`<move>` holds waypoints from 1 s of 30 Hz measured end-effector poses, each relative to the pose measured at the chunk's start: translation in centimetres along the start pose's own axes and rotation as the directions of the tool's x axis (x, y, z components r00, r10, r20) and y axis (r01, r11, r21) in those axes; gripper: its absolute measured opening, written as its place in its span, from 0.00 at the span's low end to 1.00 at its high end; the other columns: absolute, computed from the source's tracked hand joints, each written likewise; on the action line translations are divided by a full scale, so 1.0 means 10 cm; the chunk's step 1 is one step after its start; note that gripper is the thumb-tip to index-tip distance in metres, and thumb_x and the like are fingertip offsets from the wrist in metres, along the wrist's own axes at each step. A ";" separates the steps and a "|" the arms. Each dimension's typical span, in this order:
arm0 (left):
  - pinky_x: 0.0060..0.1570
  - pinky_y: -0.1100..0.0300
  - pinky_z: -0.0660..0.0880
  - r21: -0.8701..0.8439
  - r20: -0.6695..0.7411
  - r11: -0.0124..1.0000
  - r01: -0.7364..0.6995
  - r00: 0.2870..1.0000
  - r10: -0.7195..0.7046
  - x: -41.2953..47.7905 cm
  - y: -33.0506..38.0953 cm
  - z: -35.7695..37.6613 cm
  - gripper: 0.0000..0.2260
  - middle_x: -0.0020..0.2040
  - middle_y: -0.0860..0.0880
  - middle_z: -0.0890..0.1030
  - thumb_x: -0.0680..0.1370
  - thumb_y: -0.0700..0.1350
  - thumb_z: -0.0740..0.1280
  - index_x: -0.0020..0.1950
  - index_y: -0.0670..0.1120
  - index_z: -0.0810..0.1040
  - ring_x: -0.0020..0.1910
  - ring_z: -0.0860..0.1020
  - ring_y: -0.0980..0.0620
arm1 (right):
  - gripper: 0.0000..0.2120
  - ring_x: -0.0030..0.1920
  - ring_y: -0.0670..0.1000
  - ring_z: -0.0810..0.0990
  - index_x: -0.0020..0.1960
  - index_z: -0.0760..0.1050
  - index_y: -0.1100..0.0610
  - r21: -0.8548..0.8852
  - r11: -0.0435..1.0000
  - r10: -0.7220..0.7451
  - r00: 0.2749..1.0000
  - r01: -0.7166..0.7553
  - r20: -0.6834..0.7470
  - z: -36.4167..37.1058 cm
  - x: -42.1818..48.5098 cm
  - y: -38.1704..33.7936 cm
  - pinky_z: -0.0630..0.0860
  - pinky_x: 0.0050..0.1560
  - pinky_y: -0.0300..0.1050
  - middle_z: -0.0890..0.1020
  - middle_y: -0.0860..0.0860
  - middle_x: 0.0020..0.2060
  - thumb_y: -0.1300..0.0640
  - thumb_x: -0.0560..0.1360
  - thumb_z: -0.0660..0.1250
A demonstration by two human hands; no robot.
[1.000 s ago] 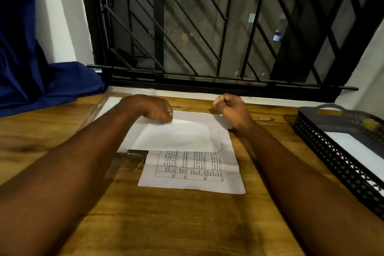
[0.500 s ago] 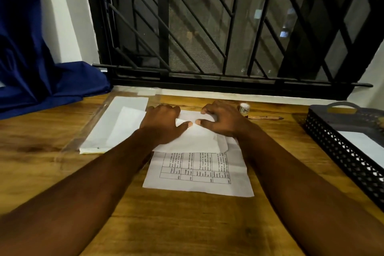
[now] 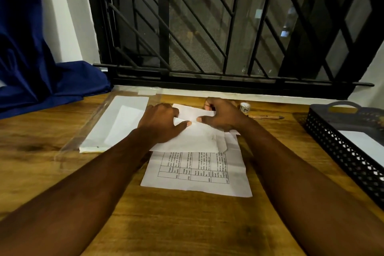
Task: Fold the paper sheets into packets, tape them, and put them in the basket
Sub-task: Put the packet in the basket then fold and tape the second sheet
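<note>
A white paper sheet with a printed table lies on the wooden table, its far half folded over toward me. My left hand and my right hand press flat on the folded flap, thumbs nearly touching at its middle. A stack of white paper sheets lies to the left in a clear plastic sleeve. The black perforated basket stands at the right edge with a white packet inside.
A small roll of tape and a pen lie behind my right hand. A blue cloth drapes at the far left. A black window grille rises behind the table. The bare wooden table stretches toward me.
My hands went from loose fists at the far edge of the flap to flat palms pressing its middle, thumbs drawn together. The view shifted slightly, revealing the tape roll.
</note>
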State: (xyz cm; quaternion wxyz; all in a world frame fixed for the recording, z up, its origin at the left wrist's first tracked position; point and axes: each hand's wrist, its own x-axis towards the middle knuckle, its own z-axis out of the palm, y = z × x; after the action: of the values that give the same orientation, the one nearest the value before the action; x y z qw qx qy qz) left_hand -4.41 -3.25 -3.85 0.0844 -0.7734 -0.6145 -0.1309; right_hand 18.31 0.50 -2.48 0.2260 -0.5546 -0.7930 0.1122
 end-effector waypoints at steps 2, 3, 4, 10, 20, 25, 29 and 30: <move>0.71 0.49 0.66 -0.023 0.013 1.000 0.018 1.000 -0.017 0.01 -0.02 0.00 0.32 0.72 0.50 0.77 0.78 0.73 0.56 0.70 0.52 0.77 0.71 0.72 0.47 | 0.12 0.47 0.49 0.79 0.48 0.76 0.50 0.028 1.000 -0.013 1.000 0.013 -0.012 -0.06 0.00 -0.02 0.73 0.44 0.45 0.80 0.46 0.44 0.47 0.76 0.77; 0.71 0.50 0.66 -0.035 0.009 0.999 0.021 1.000 -0.020 0.01 -0.03 0.00 0.32 0.72 0.50 0.77 0.78 0.73 0.56 0.69 0.52 0.78 0.71 0.72 0.47 | 0.11 0.46 0.48 0.80 0.51 0.76 0.50 0.066 0.998 -0.004 1.000 0.006 -0.023 -0.11 0.00 -0.03 0.74 0.43 0.43 0.80 0.45 0.45 0.50 0.77 0.77; 0.69 0.50 0.67 -0.044 -0.004 0.999 0.017 1.000 -0.017 0.01 -0.04 0.00 0.32 0.71 0.51 0.78 0.78 0.73 0.56 0.68 0.52 0.78 0.70 0.73 0.48 | 0.11 0.47 0.47 0.80 0.54 0.77 0.50 0.108 0.994 0.007 0.999 -0.003 -0.039 -0.16 0.00 -0.03 0.76 0.44 0.43 0.80 0.44 0.47 0.52 0.77 0.77; 0.61 0.50 0.72 -0.085 -0.098 0.996 0.042 0.994 -0.050 0.02 -0.12 -0.01 0.29 0.62 0.50 0.82 0.78 0.73 0.58 0.60 0.52 0.82 0.61 0.78 0.46 | 0.13 0.55 0.47 0.82 0.67 0.79 0.53 0.202 0.979 0.037 0.997 -0.022 -0.068 -0.58 -0.01 0.03 0.72 0.52 0.40 0.84 0.47 0.57 0.58 0.83 0.68; 0.63 0.46 0.76 -0.232 -0.036 0.958 0.166 0.983 -0.179 0.06 -0.25 -0.04 0.35 0.64 0.44 0.82 0.78 0.73 0.57 0.67 0.46 0.81 0.62 0.79 0.41 | 0.11 0.54 0.55 0.88 0.54 0.88 0.54 0.317 0.906 0.204 0.946 -0.280 0.253 -0.66 -0.18 0.29 0.83 0.60 0.55 0.90 0.51 0.48 0.49 0.77 0.77; 0.62 0.47 0.76 -0.347 -0.025 0.908 0.236 0.965 -0.261 0.05 -0.35 0.01 0.37 0.64 0.43 0.82 0.76 0.75 0.57 0.67 0.47 0.82 0.63 0.78 0.41 | 0.10 0.53 0.56 0.88 0.53 0.88 0.56 0.326 0.897 0.245 0.949 -0.300 0.199 -0.61 -0.20 0.47 0.82 0.64 0.57 0.90 0.51 0.46 0.52 0.74 0.80; 0.65 0.47 0.72 -0.367 -0.013 0.892 0.263 0.958 -0.288 0.06 -0.35 0.01 0.38 0.69 0.43 0.79 0.77 0.74 0.57 0.71 0.46 0.79 0.69 0.75 0.40 | 0.11 0.44 0.49 0.89 0.55 0.87 0.53 0.308 0.912 0.248 0.962 -0.272 0.114 -0.65 -0.20 0.47 0.84 0.42 0.42 0.90 0.47 0.43 0.50 0.75 0.79; 0.65 0.47 0.72 -0.368 -0.011 0.891 0.267 0.957 -0.291 0.06 -0.34 0.02 0.38 0.70 0.43 0.79 0.76 0.75 0.57 0.71 0.46 0.79 0.69 0.75 0.41 | 0.12 0.43 0.47 0.89 0.56 0.87 0.53 0.301 0.918 0.236 0.966 -0.258 0.111 -0.65 -0.20 0.46 0.82 0.38 0.40 0.90 0.47 0.42 0.49 0.75 0.79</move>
State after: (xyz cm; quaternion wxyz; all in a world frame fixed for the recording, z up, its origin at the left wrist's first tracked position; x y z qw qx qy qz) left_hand -7.61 -1.87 -3.93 -0.0596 -0.6746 -0.6812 -0.2782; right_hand 25.81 -0.12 0.72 0.2664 -0.6028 -0.6964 0.2841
